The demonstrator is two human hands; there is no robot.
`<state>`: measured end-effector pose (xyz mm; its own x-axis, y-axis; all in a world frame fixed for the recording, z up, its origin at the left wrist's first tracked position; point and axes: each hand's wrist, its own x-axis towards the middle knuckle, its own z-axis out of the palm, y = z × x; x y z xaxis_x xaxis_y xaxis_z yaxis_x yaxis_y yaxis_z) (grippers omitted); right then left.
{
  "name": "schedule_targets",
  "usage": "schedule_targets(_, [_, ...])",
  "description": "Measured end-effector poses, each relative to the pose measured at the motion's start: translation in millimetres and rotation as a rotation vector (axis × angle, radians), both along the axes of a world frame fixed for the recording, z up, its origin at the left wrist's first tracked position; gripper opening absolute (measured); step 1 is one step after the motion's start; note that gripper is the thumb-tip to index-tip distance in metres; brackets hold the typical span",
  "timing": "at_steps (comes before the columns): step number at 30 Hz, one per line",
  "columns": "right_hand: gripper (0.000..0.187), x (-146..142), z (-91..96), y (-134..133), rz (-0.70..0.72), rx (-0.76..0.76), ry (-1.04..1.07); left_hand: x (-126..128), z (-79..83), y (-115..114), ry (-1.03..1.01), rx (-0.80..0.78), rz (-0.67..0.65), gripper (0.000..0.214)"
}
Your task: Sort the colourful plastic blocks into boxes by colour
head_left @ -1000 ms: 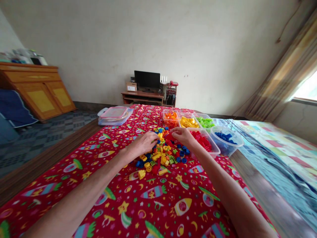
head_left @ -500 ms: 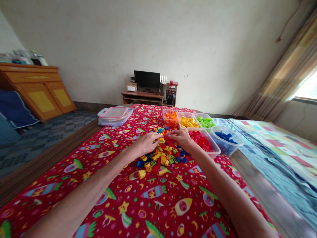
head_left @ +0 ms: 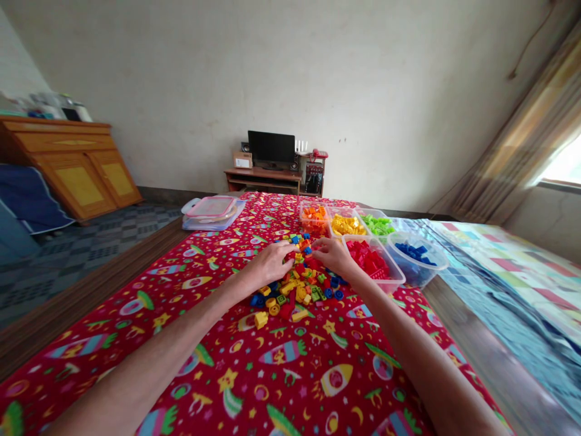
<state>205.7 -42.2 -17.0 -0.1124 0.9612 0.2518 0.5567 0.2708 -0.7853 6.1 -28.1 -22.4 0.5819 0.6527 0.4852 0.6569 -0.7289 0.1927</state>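
A mixed pile of toy building bricks (head_left: 299, 292) in yellow, red, blue, green and orange lies on the red patterned cloth (head_left: 200, 330). My left hand (head_left: 273, 261) reaches over the pile's far left side, thumb and forefinger apart, nothing visible between them. Across from it, my right hand (head_left: 334, 255) is at the pile's right side with its fingers bent together; whatever the fingertips hold, if anything, is too small to make out. Close by my right hand is a clear box (head_left: 394, 282) of red bricks (head_left: 367, 259).
Clear containers beyond hold orange bricks (head_left: 315, 213), yellow bricks (head_left: 347, 225) and green bricks (head_left: 378, 225). A round tub (head_left: 420, 274) of blue bricks (head_left: 414, 252) stands at the right. Stacked lids (head_left: 212, 209) lie at the far left. A monitor (head_left: 271, 147) stands against the wall.
My right hand's fingertips have drawn slightly back from the pile's middle, showing a blue brick between the hands. The left hand has barely moved. The view has shifted slightly.
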Motion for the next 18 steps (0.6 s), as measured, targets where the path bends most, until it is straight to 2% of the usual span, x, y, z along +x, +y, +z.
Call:
schedule_targets(2, [0.016, 2.3, -6.2, -2.0, -0.02, 0.146, -0.303, 0.3, -3.9, -0.9, 0.028, 0.006, -0.029, 0.031])
schedule_targets(4, [0.018, 3.2, -15.0, -5.3, 0.026, 0.238, -0.517, 1.9, -8.9, -2.8, 0.06, -0.008, -0.093, 0.031])
schedule_targets(8, [0.022, 4.8, -30.6, -8.1, 0.077, 0.292, -0.676, 6.8, -16.7, -8.2, 0.137, -0.083, -0.152, 0.024])
schedule_targets(11, [0.021, 6.2, -29.1, -4.7, 0.055, 0.278, -0.634, 9.4, -16.4, -10.6, 0.129, -0.114, -0.115, 0.021])
schedule_targets(14, [0.017, 4.6, -15.6, -1.0, 0.058, 0.18, -0.502, 9.6, -10.9, -7.9, -0.006, -0.148, -0.078, 0.02])
schedule_targets(16, [0.015, 1.3, -5.5, 0.0, 0.095, 0.096, -0.304, 8.1, -6.0, -4.1, -0.139, -0.217, -0.046, 0.023])
schedule_targets(18, [0.014, -2.7, 1.1, -0.4, 0.137, -0.023, -0.002, 6.2, -1.7, -0.9, -0.295, -0.318, -0.027, 0.028])
